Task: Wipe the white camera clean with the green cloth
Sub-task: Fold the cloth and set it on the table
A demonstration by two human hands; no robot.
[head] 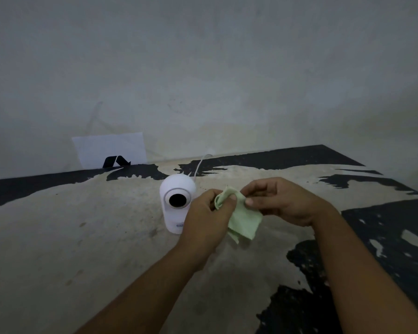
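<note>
Worn counter carries the white camera mid-surface; beside it, left hand and right hand fingers pinch the green cloth.

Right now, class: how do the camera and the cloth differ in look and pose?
The camera is white, hard and rounded; the cloth is pale green, soft and crumpled. The camera stands upright on the table; the cloth hangs, pinched between the left hand and right hand. Both are light-coloured.

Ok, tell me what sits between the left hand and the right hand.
In the head view, the green cloth spans between the left hand and the right hand, pinched by both above the table.
</note>
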